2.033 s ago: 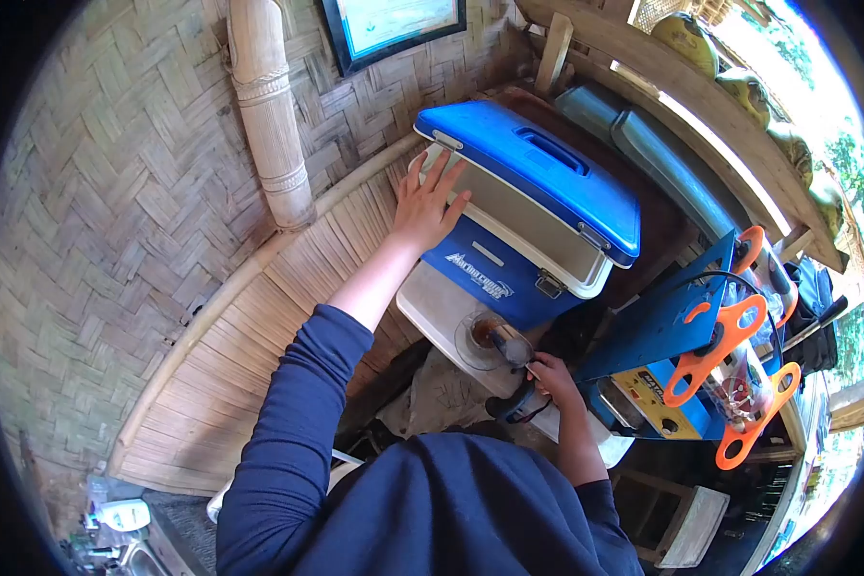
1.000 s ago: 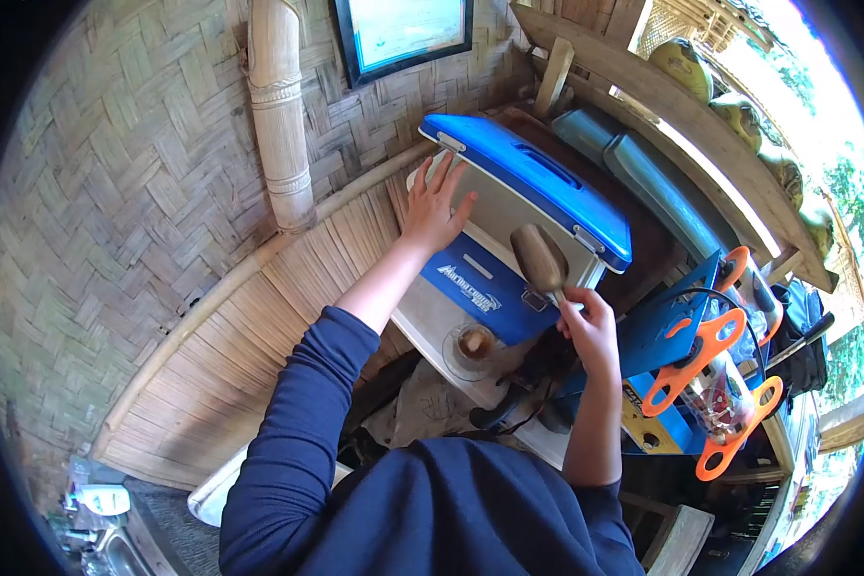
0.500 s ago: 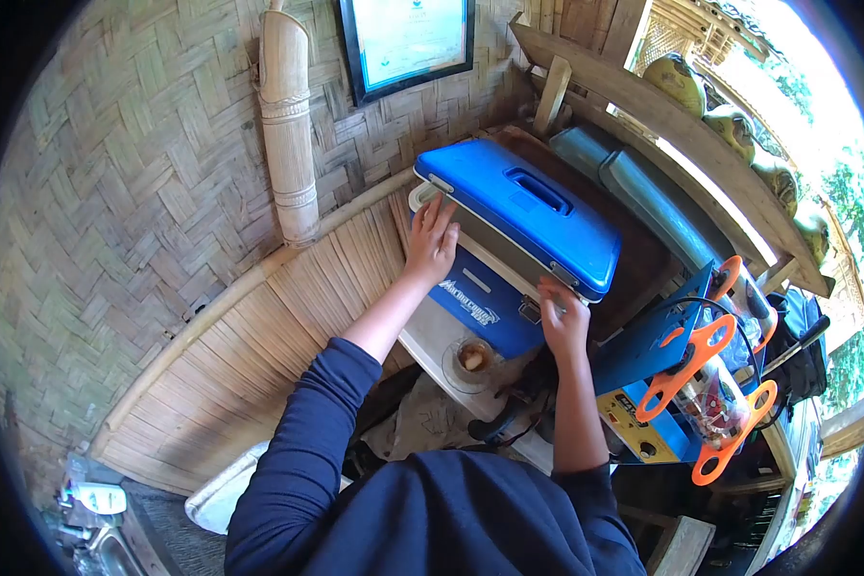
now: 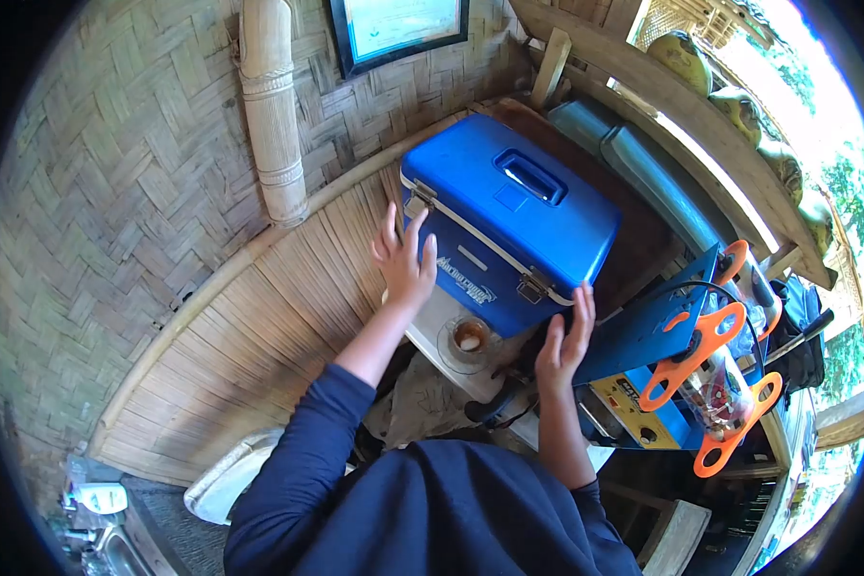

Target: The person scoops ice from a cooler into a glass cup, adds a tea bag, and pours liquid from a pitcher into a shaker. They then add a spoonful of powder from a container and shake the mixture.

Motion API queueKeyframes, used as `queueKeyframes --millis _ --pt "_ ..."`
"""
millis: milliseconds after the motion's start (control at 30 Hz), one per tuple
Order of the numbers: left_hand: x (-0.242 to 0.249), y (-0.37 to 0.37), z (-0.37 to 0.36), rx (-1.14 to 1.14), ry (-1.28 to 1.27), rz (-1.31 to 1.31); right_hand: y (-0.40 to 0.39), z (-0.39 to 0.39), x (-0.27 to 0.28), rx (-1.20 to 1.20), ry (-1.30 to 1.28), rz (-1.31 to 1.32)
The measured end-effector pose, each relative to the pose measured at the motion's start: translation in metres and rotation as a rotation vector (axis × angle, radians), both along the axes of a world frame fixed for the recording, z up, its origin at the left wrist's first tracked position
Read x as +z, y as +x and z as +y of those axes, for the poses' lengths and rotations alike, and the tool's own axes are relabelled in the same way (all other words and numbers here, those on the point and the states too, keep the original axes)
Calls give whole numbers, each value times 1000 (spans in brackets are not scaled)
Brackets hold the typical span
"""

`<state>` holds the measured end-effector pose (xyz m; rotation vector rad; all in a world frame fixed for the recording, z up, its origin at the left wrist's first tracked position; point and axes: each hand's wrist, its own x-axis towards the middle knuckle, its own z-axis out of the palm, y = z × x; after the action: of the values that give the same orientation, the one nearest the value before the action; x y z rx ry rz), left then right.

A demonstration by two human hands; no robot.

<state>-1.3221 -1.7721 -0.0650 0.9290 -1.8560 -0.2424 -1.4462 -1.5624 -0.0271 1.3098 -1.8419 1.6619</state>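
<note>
While the blue cooler is seen shut on the wooden counter, its lid down and latch at the front, the left hand is held open with fingers spread against the cooler's left front corner. The right hand is opened flat, fingers together, at the cooler's right front corner; nothing is gripped by either. A clear cup is stood on the white ledge just below the cooler's front, between the two hands.
</note>
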Motion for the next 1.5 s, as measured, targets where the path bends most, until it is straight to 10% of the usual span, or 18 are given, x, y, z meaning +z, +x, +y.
queueKeyframes --millis 100,167,233,467,600,833,1500 --pt "-35 4 52 -390 476 370 38 -9 -22 310 96 -42" --pt "-51 10 98 -698 1607 872 71 -15 -51 514 224 -57" --pt "-88 22 125 -940 1905 971 94 -17 -89 644 338 -65" --pt "-144 49 141 -765 1943 1286 73 -2 -161 662 633 268" --pt "-131 68 107 -1165 2160 1344 31 -1 -189 215 846 247" --pt "-208 35 94 -253 1645 192 -14 -21 -201 261 876 -192" --pt "-209 23 179 -127 1521 836 -3 -31 -218 652 678 -178"
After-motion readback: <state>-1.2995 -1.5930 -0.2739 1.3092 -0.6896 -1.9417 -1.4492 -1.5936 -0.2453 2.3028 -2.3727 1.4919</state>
